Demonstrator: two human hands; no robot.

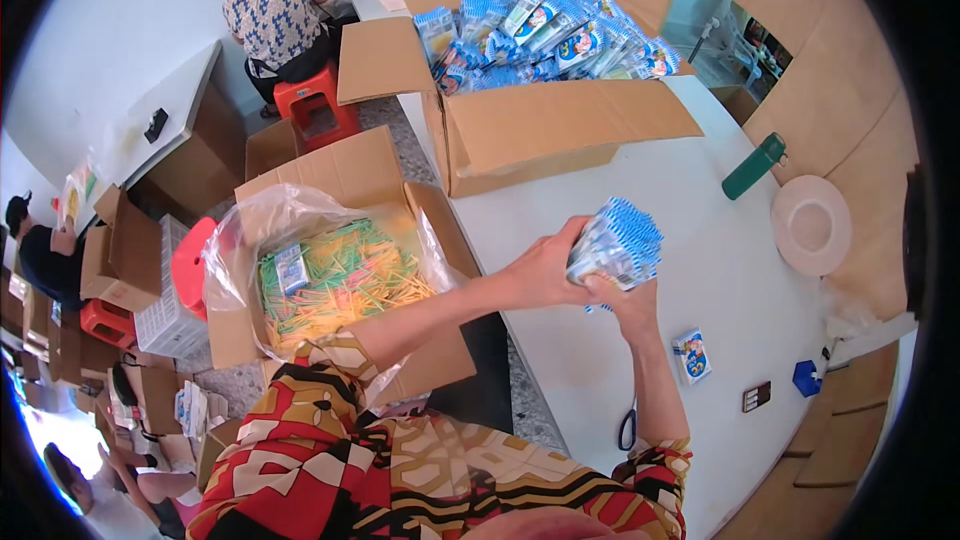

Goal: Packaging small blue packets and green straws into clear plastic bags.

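Note:
Above the white table (540,360), my left hand (548,270) and my right hand (632,308) both grip a bundle of clear packets with blue-and-white striped edges (618,240). The left hand closes on the bundle's left side, and the right hand holds it from below. Part of the fingers is hidden by the packets. A single flat packet with a blue-and-white printed face (692,356) lies on the table near my right forearm. Beyond my hands stands a cardboard box (570,125) heaped with similar blue packets (560,35).
Left of the table, a plastic-lined carton (385,155) holds many thin coloured sticks (340,285) and one small packet (291,269). On the table are a green bottle (754,167), a pale hat (812,225), scissors (627,430) and a dark blue object (807,378). Several people sit at left.

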